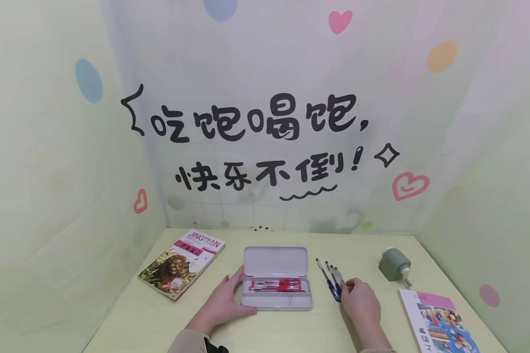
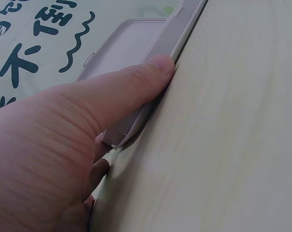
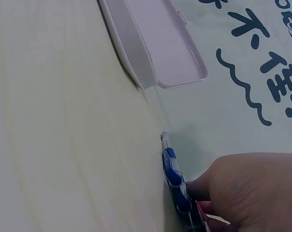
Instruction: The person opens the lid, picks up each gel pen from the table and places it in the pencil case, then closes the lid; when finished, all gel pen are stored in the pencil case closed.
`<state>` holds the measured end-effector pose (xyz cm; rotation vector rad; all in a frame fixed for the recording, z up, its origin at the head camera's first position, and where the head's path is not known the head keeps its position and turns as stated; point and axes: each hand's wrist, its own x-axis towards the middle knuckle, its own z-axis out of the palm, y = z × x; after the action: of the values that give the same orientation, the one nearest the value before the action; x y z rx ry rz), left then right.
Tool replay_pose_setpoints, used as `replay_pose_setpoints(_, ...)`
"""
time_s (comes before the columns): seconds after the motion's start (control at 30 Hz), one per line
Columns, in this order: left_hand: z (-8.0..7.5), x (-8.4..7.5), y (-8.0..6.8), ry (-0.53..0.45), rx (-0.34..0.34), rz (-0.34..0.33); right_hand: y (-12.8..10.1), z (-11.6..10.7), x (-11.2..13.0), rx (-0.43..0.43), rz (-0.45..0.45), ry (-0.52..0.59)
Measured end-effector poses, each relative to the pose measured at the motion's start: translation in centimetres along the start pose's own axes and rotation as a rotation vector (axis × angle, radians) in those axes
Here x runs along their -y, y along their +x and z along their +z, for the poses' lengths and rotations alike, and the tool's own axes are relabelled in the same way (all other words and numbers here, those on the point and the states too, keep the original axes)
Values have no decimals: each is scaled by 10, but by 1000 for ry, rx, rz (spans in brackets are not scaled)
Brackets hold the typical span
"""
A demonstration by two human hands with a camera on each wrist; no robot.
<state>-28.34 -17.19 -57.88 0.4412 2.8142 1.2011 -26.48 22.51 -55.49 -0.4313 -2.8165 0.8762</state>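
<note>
Directly in front of you, an open white pencil case (image 1: 277,284) lies flat on the pale green bench (image 1: 291,328), its lid folded back toward the decorated wall. Red pens (image 1: 276,285) lie side by side in the upper compartment of the tray; the narrow strip below them looks bare.

Your left hand (image 1: 224,304) rests against the case's left end. The left wrist view shows your thumb (image 2: 136,84) pressed along the tray's edge, with fingers tucked under the near corner, so the grip is clamped lightly on the case, seemingly to keep it from sliding.

Just right of the case, well clear of it, a few blue pens (image 1: 331,279) lie fanned on the bench. Your right hand (image 1: 359,299) sits at their near ends, and the right wrist view shows your fingertips (image 3: 196,188) closing on one blue pen's patterned barrel (image 3: 174,174), the grip pinching it while it lies flat.

Further out sit a lion-cover book (image 1: 182,262) on the left, a grey-green pencil sharpener (image 1: 394,264) on the right, and another book (image 1: 439,321) at the near right corner.
</note>
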Motion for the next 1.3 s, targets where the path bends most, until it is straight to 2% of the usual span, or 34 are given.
replay_pose_setpoints(0.17, 0, 1, 0, 2, -1, 5, 0, 1, -1, -29, -7, 31)
replay_pose_setpoints(0.3, 0, 1, 1, -1, -2, 17, -2, 1, 2, -105, -46, 27)
replay_pose_setpoints(0.5, 1, 0, 1, -4, 2, 18, -6, 9, 14, -238, -181, 78)
replay_pose_setpoints(0.73, 0, 0, 1, -3, 0, 9, -5, 23, 31, -341, -370, 159)
replay_pose_setpoints(0.87, -1, 0, 1, 6, -1, 11, -8, 29, 43, -324, -455, 154)
replay_pose_setpoints(1.03, 0, 2, 1, 16, -6, 19, -14, 40, 60, -249, -494, 129)
replay_pose_setpoints(1.23, 1, 2, 2, 5, -7, 19, -19, 58, 78, -242, -588, 83)
replay_pose_setpoints(1.3, 1, 3, 3, 6, -6, 23, -20, 62, 84, -214, -595, 70)
